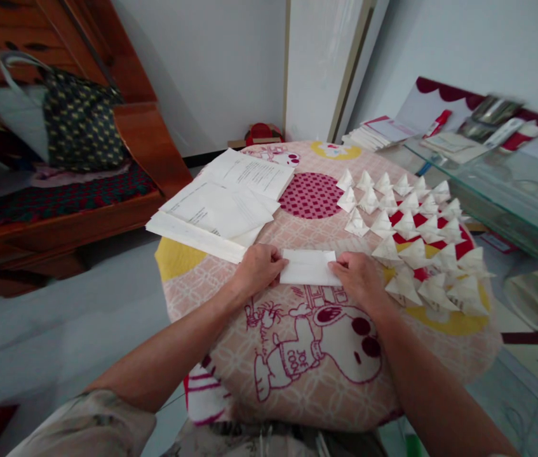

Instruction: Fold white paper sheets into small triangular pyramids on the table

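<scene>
The person presses a folded white paper strip [307, 266] flat on the desk [297, 374], which is draped in a pink cartoon-print cloth. The left hand [258, 268] pins the strip's left end, its grip narrow, fingers curled over the edge; the right hand [360, 277] pins the right end in the same way, fingertips on the paper. The strip lies between the two hands, at the middle of the desk and near the person.

Judging by the shape, the step in hand is creasing the strip into a long band. The next move likely calls for one hand to keep the paper pinned while the other lifts an end and folds it over, with the edges kept lined up.

To the right, just beside the right hand, stand rows of folded paper triangles [416, 247]; a careless sweep of that wrist could knock the nearest ones. On the far left lies a stack of printed sheets [221, 212], close to the left hand. A glass cabinet [502, 190] stands further right, and a patterned bag [80, 120] sits on a wooden bench [82, 219] to the left, well apart.
</scene>
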The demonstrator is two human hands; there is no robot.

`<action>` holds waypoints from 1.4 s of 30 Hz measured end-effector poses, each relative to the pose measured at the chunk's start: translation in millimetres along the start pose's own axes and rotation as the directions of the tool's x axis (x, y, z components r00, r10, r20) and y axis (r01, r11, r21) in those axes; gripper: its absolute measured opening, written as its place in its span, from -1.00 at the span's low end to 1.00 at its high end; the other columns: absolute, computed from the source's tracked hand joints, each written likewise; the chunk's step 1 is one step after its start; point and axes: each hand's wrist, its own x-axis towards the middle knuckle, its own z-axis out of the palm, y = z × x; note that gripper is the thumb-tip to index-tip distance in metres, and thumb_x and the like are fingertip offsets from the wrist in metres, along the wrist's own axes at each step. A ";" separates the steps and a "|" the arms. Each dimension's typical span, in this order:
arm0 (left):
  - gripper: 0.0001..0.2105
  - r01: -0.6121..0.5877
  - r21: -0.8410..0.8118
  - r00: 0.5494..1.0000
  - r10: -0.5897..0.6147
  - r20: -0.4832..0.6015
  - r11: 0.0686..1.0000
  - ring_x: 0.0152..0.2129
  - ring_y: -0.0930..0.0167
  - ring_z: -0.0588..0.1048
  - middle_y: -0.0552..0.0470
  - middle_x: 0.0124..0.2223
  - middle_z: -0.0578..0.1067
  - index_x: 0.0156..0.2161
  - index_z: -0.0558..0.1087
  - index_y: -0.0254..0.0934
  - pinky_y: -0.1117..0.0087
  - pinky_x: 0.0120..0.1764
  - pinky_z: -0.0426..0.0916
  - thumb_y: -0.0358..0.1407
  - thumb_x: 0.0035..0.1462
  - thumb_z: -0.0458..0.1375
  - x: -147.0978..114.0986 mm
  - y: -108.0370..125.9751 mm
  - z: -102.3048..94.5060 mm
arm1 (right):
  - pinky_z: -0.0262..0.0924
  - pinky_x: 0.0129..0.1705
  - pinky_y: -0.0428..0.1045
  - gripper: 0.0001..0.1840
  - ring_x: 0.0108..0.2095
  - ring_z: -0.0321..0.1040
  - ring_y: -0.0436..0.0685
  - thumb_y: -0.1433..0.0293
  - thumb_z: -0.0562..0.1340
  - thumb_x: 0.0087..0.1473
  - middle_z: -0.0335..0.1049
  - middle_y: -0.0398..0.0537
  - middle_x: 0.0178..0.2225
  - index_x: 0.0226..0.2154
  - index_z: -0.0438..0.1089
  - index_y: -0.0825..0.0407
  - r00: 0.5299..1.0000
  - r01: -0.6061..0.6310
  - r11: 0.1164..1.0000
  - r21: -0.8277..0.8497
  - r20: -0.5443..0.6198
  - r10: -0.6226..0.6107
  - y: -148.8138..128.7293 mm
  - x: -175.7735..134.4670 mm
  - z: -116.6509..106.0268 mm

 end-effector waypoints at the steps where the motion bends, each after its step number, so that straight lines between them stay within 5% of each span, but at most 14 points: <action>1: -0.82 -0.007 0.033 1.000 0.007 -0.007 0.999 -0.64 0.48 0.44 0.11 -0.65 0.44 -0.48 0.46 -0.29 0.49 -0.46 0.30 -0.31 0.14 0.17 1.0 0.1 0.0 | -0.05 -0.41 -0.03 -0.72 -0.49 0.23 0.06 0.31 0.20 0.08 0.40 -0.06 -0.56 -0.58 0.43 0.05 1.000 -0.012 0.999 -0.040 -0.006 0.012 -2.4 -0.2 -0.3; 9: -0.81 -0.033 0.194 0.997 0.045 -0.060 0.980 -0.49 0.42 0.49 0.06 -0.55 0.49 -0.46 0.50 -0.28 0.45 -0.34 0.33 -0.27 0.15 0.16 3.0 3.0 1.1 | -0.08 -0.40 -0.02 -0.70 -0.42 0.34 0.12 0.25 0.20 0.18 0.53 0.05 -0.42 -0.43 0.53 0.07 0.994 -0.086 0.972 -0.220 0.042 0.097 -13.1 -0.9 -6.1; 14: -0.85 -0.128 0.351 0.974 0.183 -0.130 0.928 -0.37 0.31 0.53 -0.04 -0.39 0.55 -0.32 0.52 -0.30 0.33 -0.23 0.39 -0.25 0.16 0.18 1.5 -4.2 4.4 | -0.07 -0.41 -0.02 -0.69 -0.42 0.35 0.13 0.24 0.20 0.18 0.53 0.06 -0.43 -0.45 0.54 0.05 0.997 -0.069 0.974 -0.217 0.027 0.077 -12.0 0.2 -4.7; 16: -0.84 -0.278 0.371 0.921 0.356 -0.160 0.886 -0.26 0.30 0.54 -0.07 -0.25 0.58 -0.16 0.52 -0.28 0.30 -0.16 0.42 -0.34 0.16 0.17 3.2 -11.6 8.2 | -0.07 -0.42 -0.01 -0.70 -0.44 0.36 0.13 0.24 0.21 0.17 0.52 0.06 -0.44 -0.46 0.53 0.05 0.996 -0.075 0.974 -0.213 0.026 0.082 -11.4 0.8 -3.9; 20: -0.72 -0.691 0.257 0.681 0.728 -0.081 0.675 0.00 0.28 0.50 -0.20 0.02 0.55 -0.02 0.52 -0.32 0.20 0.01 0.44 -0.49 0.19 0.10 9.2 -26.6 14.6 | -0.04 -0.42 -0.02 -0.71 -0.44 0.36 0.13 0.23 0.23 0.14 0.52 0.05 -0.45 -0.47 0.54 0.04 0.996 -0.083 0.974 -0.213 0.015 0.089 -12.3 1.4 -3.8; 22: -0.69 -0.752 0.180 0.646 0.763 0.014 0.634 -0.01 0.28 0.52 -0.24 0.04 0.55 0.01 0.51 -0.36 0.20 0.00 0.46 -0.51 0.21 0.06 8.6 -27.4 12.8 | -0.04 -0.42 -0.02 -0.72 -0.44 0.36 0.13 0.24 0.23 0.14 0.53 0.06 -0.44 -0.46 0.54 0.04 0.994 -0.098 0.973 -0.210 0.018 0.104 -13.5 1.2 -4.7; 27: -0.65 -0.739 0.183 0.673 0.723 0.157 0.648 0.05 0.31 0.51 -0.17 0.10 0.53 0.13 0.44 -0.36 0.21 0.14 0.39 -0.37 0.37 -0.07 -5.5 -10.0 2.6 | -0.06 -0.42 -0.01 -0.70 -0.43 0.37 0.14 0.23 0.23 0.16 0.54 0.08 -0.42 -0.45 0.55 0.05 0.994 -0.097 0.973 -0.211 0.037 0.107 -14.7 0.6 -6.1; 31: -0.63 -0.765 0.334 0.636 0.727 0.260 0.550 0.16 0.28 0.42 -0.18 0.22 0.43 0.20 0.39 -0.30 0.17 0.21 0.31 -0.28 0.38 -0.03 -12.5 -6.0 10.8 | -0.06 -0.43 -0.02 -0.71 -0.45 0.35 0.12 0.24 0.24 0.15 0.53 0.05 -0.46 -0.48 0.53 0.04 0.995 -0.094 0.974 -0.208 0.001 0.097 -12.0 0.7 -3.1; 42: -0.60 -0.753 0.432 0.632 0.728 0.267 0.496 0.26 0.28 0.31 -0.20 0.30 0.34 0.27 0.30 -0.28 0.16 0.27 0.24 -0.29 0.39 -0.04 -12.0 -15.4 21.8 | -0.06 -0.41 -0.01 -0.72 -0.42 0.38 0.14 0.25 0.23 0.17 0.52 0.06 -0.43 -0.45 0.54 0.04 0.997 -0.076 0.978 -0.195 0.019 0.081 -10.1 0.9 -3.0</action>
